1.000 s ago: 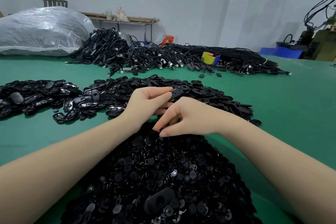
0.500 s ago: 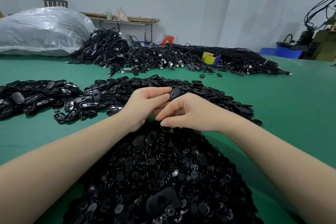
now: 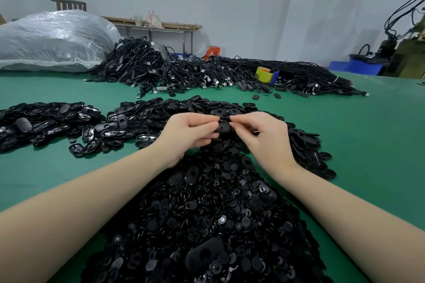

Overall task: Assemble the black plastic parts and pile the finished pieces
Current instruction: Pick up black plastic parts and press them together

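1. Head view, the hands: the left hand and the right hand meet above the middle of the green table. Both pinch one small black oval piece between thumb and fingertips, the left from its left end, the right from its right end.

2. Head view, the stock: a heap of small round parts lies at the near edge, under the forearms. A pile of oval shells sits just beyond the hands, and a second pile lies toward the left edge. I cannot tell which pile holds the finished pieces.

3. Handling, as a judgement: the piece looks light, stiff and smooth, likely slippery in a loose hold. Pinching it by its two ends, as here, leaves the middle free for pressing the round part home. Thin moulded plastic may crack if bent, so the push should go straight in.

4. Head view, far edge: bundled black cables and a clear plastic sack lie well apart from the work.
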Available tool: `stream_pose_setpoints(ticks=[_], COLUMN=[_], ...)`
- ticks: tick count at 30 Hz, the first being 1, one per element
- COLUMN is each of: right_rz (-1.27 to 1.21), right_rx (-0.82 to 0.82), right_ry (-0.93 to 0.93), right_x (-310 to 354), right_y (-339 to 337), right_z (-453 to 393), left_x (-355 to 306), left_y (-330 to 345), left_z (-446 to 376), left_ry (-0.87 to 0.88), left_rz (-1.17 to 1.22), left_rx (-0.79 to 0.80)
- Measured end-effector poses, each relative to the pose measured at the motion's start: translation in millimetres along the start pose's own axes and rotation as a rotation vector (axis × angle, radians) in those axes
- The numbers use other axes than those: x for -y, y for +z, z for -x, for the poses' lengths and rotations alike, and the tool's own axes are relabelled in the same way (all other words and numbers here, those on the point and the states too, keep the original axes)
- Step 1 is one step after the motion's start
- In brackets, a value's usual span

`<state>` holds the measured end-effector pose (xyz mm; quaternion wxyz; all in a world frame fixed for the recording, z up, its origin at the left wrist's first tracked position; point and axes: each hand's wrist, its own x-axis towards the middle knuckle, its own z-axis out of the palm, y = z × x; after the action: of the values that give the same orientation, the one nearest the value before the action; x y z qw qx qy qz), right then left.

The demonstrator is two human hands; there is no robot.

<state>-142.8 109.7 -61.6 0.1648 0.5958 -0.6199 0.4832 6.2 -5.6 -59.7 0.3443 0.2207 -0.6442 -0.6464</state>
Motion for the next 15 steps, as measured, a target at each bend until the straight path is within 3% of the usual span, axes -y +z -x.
stream_pose_setpoints(ticks=[10,15], right_rz=[0.034,0.068], right_rx=[0.061,0.052], right_ry=[-0.096,-0.12], right_x=[6.7,6.6], right_y=[5.1,3.6], right_z=[2.7,2.4], left_x=[-1.6,-2.8], left_y=[5.1,4.4], left_z=[4.8,5.4], left_ry=[0.012,-0.002], left_rz=[-0.162,-0.095], left_rx=[0.102,0.121])
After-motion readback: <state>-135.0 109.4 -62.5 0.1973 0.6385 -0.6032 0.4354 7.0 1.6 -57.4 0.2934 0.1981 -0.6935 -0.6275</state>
